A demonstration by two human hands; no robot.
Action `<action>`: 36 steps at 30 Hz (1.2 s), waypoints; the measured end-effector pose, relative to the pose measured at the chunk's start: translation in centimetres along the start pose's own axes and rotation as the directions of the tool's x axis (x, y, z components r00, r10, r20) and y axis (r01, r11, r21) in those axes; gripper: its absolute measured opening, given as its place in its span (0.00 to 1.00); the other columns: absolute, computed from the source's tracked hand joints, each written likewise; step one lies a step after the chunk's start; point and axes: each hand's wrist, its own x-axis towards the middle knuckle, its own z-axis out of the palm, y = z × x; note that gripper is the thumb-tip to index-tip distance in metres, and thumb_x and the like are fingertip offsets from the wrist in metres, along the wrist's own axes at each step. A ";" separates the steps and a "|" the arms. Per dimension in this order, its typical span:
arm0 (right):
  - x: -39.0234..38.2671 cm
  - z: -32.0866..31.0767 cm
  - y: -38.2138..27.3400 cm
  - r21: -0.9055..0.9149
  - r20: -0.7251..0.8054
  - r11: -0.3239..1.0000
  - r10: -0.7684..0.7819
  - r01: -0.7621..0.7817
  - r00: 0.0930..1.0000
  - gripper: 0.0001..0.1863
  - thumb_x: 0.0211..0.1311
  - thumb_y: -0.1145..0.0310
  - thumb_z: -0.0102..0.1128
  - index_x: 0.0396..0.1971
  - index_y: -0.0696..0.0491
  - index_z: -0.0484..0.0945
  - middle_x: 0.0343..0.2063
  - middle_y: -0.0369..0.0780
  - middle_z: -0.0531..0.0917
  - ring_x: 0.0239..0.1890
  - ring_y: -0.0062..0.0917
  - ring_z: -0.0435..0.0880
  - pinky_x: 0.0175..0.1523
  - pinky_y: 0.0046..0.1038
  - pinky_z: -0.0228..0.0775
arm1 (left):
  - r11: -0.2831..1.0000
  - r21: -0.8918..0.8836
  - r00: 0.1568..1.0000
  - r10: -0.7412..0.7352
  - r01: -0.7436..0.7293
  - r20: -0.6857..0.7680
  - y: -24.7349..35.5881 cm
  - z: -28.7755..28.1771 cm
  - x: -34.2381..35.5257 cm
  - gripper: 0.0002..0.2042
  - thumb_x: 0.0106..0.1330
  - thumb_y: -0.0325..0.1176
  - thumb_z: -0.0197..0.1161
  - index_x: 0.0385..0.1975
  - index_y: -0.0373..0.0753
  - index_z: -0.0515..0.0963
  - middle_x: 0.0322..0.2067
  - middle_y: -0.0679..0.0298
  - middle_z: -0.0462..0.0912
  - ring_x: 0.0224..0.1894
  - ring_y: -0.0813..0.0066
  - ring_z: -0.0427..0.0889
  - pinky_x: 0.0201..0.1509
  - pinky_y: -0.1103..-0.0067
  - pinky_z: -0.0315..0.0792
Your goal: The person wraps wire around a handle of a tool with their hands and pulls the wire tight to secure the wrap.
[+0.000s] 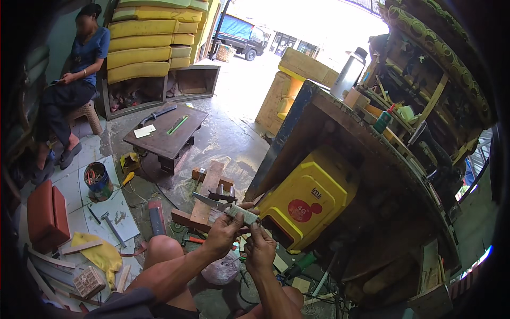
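Observation:
In front of my knees I hold a knife whose grey blade (209, 201) points up and to the left. Its handle (245, 215) is pale and looks wrapped in cord or cloth. My left hand (224, 232) closes on this handle from the left, thumb on top. At the handle's right end, my right hand (260, 245) is closed with thumb and fingertips pinched together; what lies between them is too small to make out. Just beyond my hands are a wooden board (208, 196) and a dark metal clamp-like piece (226, 192).
A low dark table (159, 137) stands ahead, a workbench (382, 125) with a yellow plastic stool (305, 199) under it at right. At left are a tin of tools (98, 181), a hammer (113, 228) and a red cushioned block (48, 218). A person (79, 69) sits far left.

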 end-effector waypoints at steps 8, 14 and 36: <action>0.2 -0.2 0.1 -0.024 0.016 1.000 -0.007 0.007 1.000 0.10 0.71 0.63 0.62 0.37 0.55 0.83 0.14 0.23 0.65 0.13 0.07 0.56 0.18 0.17 0.44 | 1.000 -0.007 1.000 0.014 -0.014 -0.020 -0.1 -0.1 0.0 0.21 0.80 0.40 0.46 0.67 0.35 0.64 0.58 0.58 0.79 0.57 0.72 0.79 0.60 0.71 0.76; 0.1 0.1 0.1 -0.027 0.004 0.999 -0.017 0.018 1.000 0.10 0.72 0.64 0.61 0.37 0.55 0.82 0.13 0.23 0.64 0.12 0.07 0.55 0.17 0.17 0.42 | 1.000 -0.011 1.000 0.015 -0.016 -0.016 -0.2 -0.2 0.0 0.21 0.80 0.40 0.46 0.67 0.35 0.63 0.58 0.58 0.79 0.57 0.72 0.79 0.60 0.72 0.76; 0.1 0.1 0.0 -0.041 0.002 0.998 -0.037 0.037 0.999 0.10 0.72 0.64 0.60 0.36 0.56 0.83 0.11 0.23 0.65 0.11 0.07 0.55 0.17 0.18 0.42 | 1.000 -0.007 0.999 0.005 -0.005 -0.036 0.1 0.1 -0.1 0.21 0.80 0.39 0.46 0.66 0.36 0.64 0.58 0.57 0.79 0.57 0.71 0.80 0.59 0.72 0.77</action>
